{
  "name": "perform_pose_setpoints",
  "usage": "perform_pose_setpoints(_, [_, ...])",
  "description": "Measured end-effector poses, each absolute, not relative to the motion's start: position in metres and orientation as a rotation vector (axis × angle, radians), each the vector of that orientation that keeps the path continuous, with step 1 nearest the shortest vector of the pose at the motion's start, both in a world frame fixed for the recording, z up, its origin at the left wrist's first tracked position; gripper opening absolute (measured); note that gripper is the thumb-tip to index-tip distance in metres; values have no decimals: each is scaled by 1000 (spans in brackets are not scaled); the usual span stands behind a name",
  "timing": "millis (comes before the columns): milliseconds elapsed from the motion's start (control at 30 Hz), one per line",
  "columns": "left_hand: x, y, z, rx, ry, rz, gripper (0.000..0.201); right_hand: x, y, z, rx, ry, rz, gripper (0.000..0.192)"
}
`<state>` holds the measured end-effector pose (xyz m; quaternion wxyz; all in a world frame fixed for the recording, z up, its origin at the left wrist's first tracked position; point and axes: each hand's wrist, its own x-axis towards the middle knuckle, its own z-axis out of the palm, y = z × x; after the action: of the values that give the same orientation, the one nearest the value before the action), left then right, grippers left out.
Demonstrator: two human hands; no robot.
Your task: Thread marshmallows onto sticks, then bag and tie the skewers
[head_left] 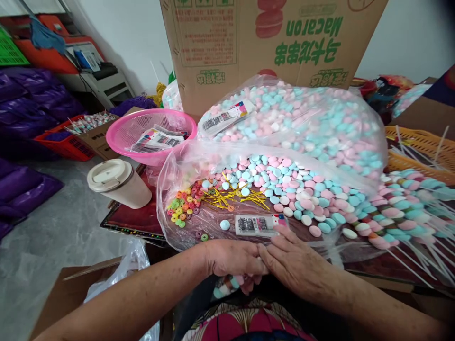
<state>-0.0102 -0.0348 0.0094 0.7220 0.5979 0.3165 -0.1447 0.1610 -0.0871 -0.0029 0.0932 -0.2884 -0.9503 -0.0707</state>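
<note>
Low in front of my body, my left hand (236,258) is closed around a candy skewer (224,287); its pink, white and blue pieces show below the fingers. My right hand (296,258) is beside it, its thumb against my left hand. Its other fingers stretch forward, with the tips at the edge of a stack of printed clear wrappers (256,225). Gold twist ties (254,199) lie beyond the wrappers. Colourful candy rings (186,203) are to their left, and loose pastel candies (298,194) spread behind and to the right.
A large clear bag of candies (302,118) stands behind, before a cardboard box (231,42). On the left are a pink basket (151,116) with wrappers and a lidded white cup (121,184). Finished candy skewers (401,213) are piled right, near an orange basket (423,142).
</note>
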Motion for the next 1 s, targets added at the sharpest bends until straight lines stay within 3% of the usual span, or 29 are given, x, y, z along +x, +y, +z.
perform_pose_setpoints(33, [-12, -36, 12, 1486, 687, -358, 21, 159, -90, -7, -885, -2843, -55, 22])
perform_pose_setpoints(133, [-22, -44, 17, 2218, 788, -289, 11, 148, -99, -11, -1199, -2578, 809, 20])
perform_pose_setpoints(233, [-36, -53, 16, 2680, 809, 74, 9, 138, -96, -3, -1378, -2100, 1541, 26])
perform_pose_setpoints(300, [-44, -58, 12, 2642, 796, 385, 14, 139, -82, 8, -1348, -1907, 1823, 29])
perform_pose_setpoints(367, [-48, -59, 6, 2338, 932, 672, 19, 146, -56, 17, -1463, -1851, 1733, 34])
perform_pose_setpoints(467, [-45, -56, -2, 1528, 1197, 951, 15, 154, -11, 16, -2045, -2063, 691, 33])
perform_pose_setpoints(533, [-38, -52, -3, 1039, 1249, 979, 16, 152, 13, 6, -2194, -2088, 473, 27])
perform_pose_setpoints(700, [-28, -43, 7, 620, 1283, 926, 26, 149, 21, -7, -2257, -2066, 417, 32])
perform_pose_setpoints(1000, [13, -31, 12, 632, 1240, 861, 24, 200, -29, 22, -2216, -1877, 420, 24])
